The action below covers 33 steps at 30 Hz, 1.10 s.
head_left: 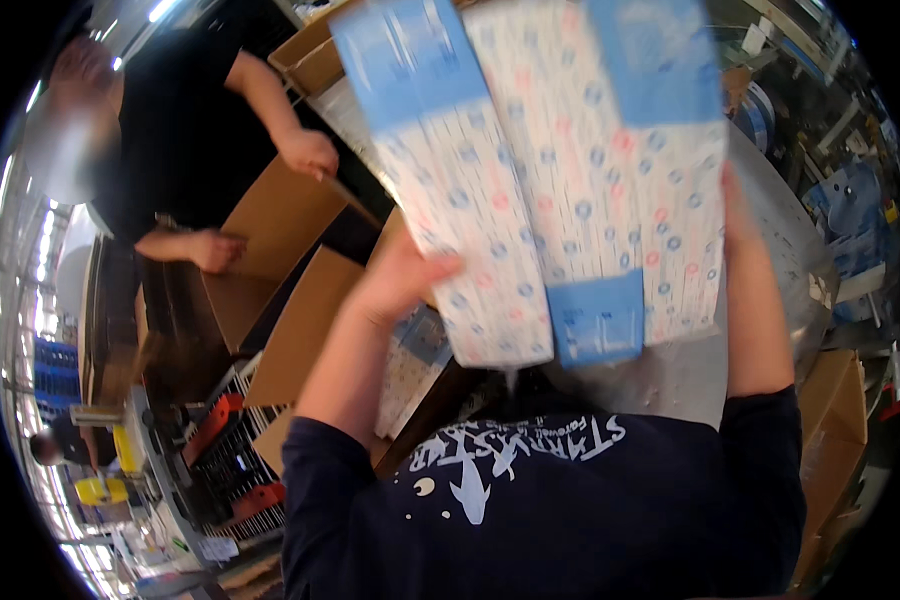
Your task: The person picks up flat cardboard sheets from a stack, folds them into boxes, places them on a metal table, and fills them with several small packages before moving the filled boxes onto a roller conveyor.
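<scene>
Three long white packages [470, 210] with blue ends and small blue and pink circles are held up side by side in front of me. My left hand [402, 278] grips the near left edge of the row, its thumb lying on the front. At the opposite edge, my right hand [738, 215] presses from the side, with most of its fingers hidden behind. The middle package [570, 190] has its blue end low, unlike the outer two. Below my left forearm, an open cardboard box [305, 325] contains similar patterned packages [410, 370].
At the left, a co-worker in a dark shirt has both hands on an open cardboard box [280, 215]. A grey metal surface [780, 230] lies beyond my right arm. Another carton [835, 440] stands at the lower right. Black and red crates [235, 455] sit lower left.
</scene>
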Available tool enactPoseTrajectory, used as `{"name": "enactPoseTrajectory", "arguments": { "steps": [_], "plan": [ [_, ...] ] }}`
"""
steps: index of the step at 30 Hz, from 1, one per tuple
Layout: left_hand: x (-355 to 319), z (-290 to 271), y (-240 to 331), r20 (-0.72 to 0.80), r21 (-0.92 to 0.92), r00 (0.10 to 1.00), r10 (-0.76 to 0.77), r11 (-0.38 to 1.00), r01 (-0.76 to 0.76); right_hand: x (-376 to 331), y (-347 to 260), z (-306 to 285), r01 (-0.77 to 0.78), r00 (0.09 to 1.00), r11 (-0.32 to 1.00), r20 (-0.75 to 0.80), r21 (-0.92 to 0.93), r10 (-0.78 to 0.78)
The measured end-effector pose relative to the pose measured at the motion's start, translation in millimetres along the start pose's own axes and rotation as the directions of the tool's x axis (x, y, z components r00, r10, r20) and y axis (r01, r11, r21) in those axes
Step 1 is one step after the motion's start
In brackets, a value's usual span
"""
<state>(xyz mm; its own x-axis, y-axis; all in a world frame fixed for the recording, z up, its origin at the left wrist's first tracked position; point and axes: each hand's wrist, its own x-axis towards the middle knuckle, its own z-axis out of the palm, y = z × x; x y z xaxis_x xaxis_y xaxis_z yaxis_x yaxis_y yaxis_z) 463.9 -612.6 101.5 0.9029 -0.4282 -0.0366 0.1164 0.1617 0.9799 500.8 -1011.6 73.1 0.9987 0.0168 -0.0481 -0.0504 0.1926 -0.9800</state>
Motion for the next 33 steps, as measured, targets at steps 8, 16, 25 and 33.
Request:
{"name": "enactPoseTrajectory", "arguments": {
  "steps": [8,16,25,33],
  "plan": [
    [-169.8,-106.6,190.0,-0.212,0.216,0.949,0.235,0.958,-0.189,-102.3,-21.9,178.3,0.731,0.422,0.645,0.891,-0.223,-0.17],
    [-254.9,-218.4,-57.3,-0.418,0.902,0.907,-0.055,-0.143,0.407,-74.9,39.1,223.4,0.144,0.742,0.918,0.654,-0.368,0.146],
    [-354.6,-180.3,-150.1,-0.425,0.905,0.904,0.045,0.022,0.425,-163.7,141.1,323.8,-0.009,0.121,0.565,0.56,-0.825,0.82],
    [-474.2,-241.5,-115.0,-0.967,0.165,0.254,-0.034,0.675,0.719,-121.6,149.9,348.1,-0.023,0.826,0.67,0.363,-0.742,0.431]
  ]
}}
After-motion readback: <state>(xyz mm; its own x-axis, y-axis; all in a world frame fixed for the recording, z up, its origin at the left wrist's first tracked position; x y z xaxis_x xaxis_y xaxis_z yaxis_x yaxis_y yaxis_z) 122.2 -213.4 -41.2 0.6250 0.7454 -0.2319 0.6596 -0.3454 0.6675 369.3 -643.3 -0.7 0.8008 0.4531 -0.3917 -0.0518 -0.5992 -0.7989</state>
